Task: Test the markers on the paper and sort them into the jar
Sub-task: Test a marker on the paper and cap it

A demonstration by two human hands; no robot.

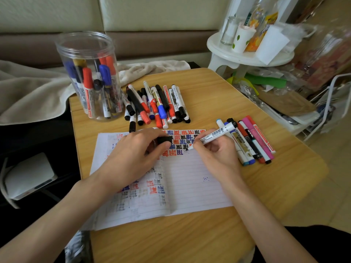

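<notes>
On a wood-grain laminate worktop (218,95), the right hand (214,150) grips a white barrelled marker (212,136) tip-down on lined white paper (190,183); the left hand (136,150) pinches its black cap (164,139).

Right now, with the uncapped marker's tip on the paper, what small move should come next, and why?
Probably draw a short test stroke: the right hand holds the marker tip-down beside the last marks on the paper, and the left hand holds its black cap.
</notes>
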